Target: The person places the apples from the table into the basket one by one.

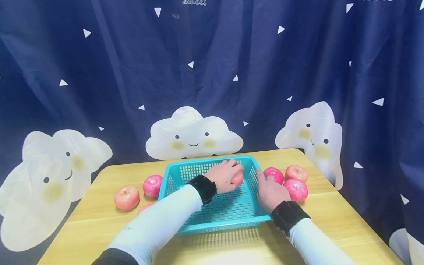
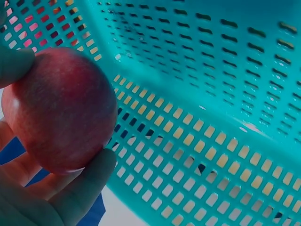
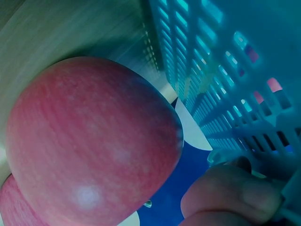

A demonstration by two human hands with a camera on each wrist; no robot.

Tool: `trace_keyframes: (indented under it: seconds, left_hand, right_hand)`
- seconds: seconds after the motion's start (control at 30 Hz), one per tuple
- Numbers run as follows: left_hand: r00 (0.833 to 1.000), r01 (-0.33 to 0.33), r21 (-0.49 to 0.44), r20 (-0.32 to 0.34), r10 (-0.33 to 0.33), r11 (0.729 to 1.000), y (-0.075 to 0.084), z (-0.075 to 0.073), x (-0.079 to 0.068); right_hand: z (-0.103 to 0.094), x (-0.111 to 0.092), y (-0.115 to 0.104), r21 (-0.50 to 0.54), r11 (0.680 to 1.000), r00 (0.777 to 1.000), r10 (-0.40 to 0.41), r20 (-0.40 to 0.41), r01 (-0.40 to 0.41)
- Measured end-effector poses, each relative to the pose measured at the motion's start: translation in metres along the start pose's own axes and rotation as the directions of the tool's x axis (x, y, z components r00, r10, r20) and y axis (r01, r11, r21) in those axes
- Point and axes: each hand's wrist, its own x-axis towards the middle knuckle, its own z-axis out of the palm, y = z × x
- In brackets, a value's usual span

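Wooden table [image 1: 89, 221], loose apples [image 1: 127, 197] beside a teal basket [image 1: 225, 224], left fingers [image 2: 93, 181] round another apple [image 2: 66, 113] inside, right fingers [image 3: 228, 194] round the rim [image 1: 254, 162]

The one word that can be read is "sweet" [image 1: 194, 2], in pale, slanting script on the dark blue curtain [image 1: 212, 48], right at the head view's top edge. Farther right on the same cloth, a second line of pale lettering [image 1: 377, 0] is cut off by that edge and cannot be read. A small grey mark [image 1: 129, 228] on the left white sleeve [image 1: 159, 224] is too tiny to make out.
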Motion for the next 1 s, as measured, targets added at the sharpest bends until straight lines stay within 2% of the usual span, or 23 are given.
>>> trace_keyframes:
  seconds: [0.43,0.77,1.0]
  left_hand:
    - [0.999,0.040,0.053,0.014,-0.041,0.998,0.005,0.020,0.021]
    - [0.999,0.021,0.112,0.023,-0.024,0.993,0.010,0.031,0.032]
    - [1.000,0.018,0.109,0.016,-0.020,0.994,0.009,0.043,0.039]
  right_hand:
    - [0.000,0.000,0.000,-0.016,1.000,0.999,-0.020,-0.029,0.020]
    - [0.002,0.000,0.001,-0.041,0.998,0.998,-0.048,-0.050,0.046]
    - [0.000,-0.001,-0.001,-0.034,0.998,0.998,-0.050,-0.047,0.048]
